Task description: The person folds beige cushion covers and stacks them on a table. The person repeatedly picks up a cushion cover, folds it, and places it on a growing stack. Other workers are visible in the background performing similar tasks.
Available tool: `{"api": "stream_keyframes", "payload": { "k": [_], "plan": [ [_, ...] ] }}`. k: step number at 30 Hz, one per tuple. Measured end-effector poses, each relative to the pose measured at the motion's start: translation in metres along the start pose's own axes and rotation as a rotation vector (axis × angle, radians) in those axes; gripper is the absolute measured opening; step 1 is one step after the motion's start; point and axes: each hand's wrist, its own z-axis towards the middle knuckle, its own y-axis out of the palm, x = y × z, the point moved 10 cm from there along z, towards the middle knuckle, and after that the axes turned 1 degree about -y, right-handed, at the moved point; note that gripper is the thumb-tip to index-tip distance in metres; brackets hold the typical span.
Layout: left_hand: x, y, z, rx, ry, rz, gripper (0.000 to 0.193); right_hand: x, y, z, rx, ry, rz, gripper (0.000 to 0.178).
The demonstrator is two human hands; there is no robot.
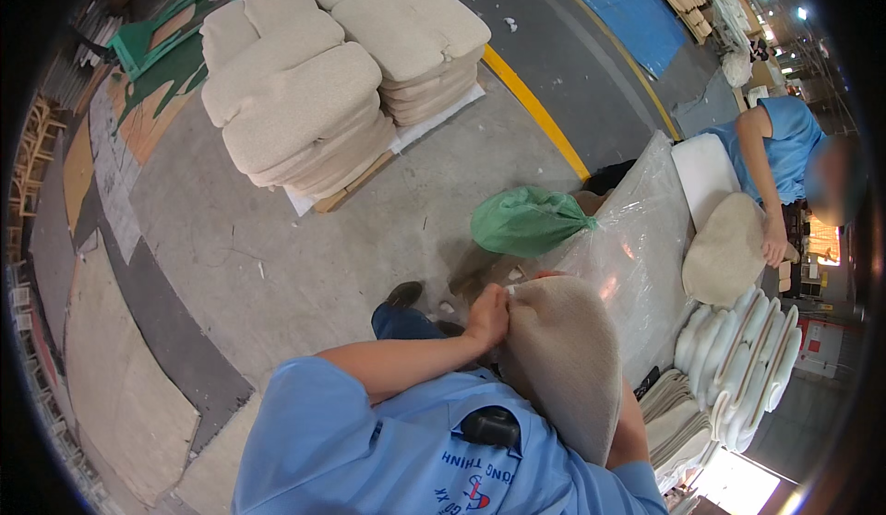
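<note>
A beige fabric-covered seat cushion [572, 353] is held up against my front, tilted on its edge. My left hand [489, 316] is closed, its fingers pinching the cushion's upper left corner, where a small white bit shows. Behind the cushion runs my right forearm; only a sliver of my right hand [551, 274] shows at the far top edge, gripping there, and the rest is hidden. Just beyond the cushion stands a table covered in clear plastic [637, 238]. A green tied bag [526, 221] rests by its left edge.
Across the table a person in a blue shirt [784, 146] handles another beige cushion [724, 249]. White cushions [738, 353] and folded beige covers [674, 413] are stacked at right. Tall piles of beige cushions [300, 113] stand on a pallet [353, 183] at far left. Cardboard sheets [125, 367] lie on the floor.
</note>
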Motion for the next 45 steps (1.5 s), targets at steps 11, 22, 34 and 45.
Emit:
{"api": "stream_keyframes", "payload": {
  "k": [11, 22, 34, 45],
  "plan": [
    [-0.025, 0.021, 0.023, -0.036, 0.041, -0.078, 0.017, 0.000, 0.013, 0.000, 0.083, 0.068, 0.630, 0.031],
    [-0.018, 0.024, 0.051, -0.290, 0.318, 0.024, 0.036, 0.001, -0.012, -0.017, 0.083, 0.056, 0.650, 0.031],
    [0.016, 0.056, 0.039, -1.054, 0.316, 0.577, 0.043, -0.068, -0.036, -0.385, 0.181, 0.105, -0.067, 0.102],
    [0.046, 0.079, 0.025, -0.941, 0.752, 0.837, 0.059, -0.020, 0.018, -0.419, 1.154, -0.088, -0.353, 0.041]
  ]
}}
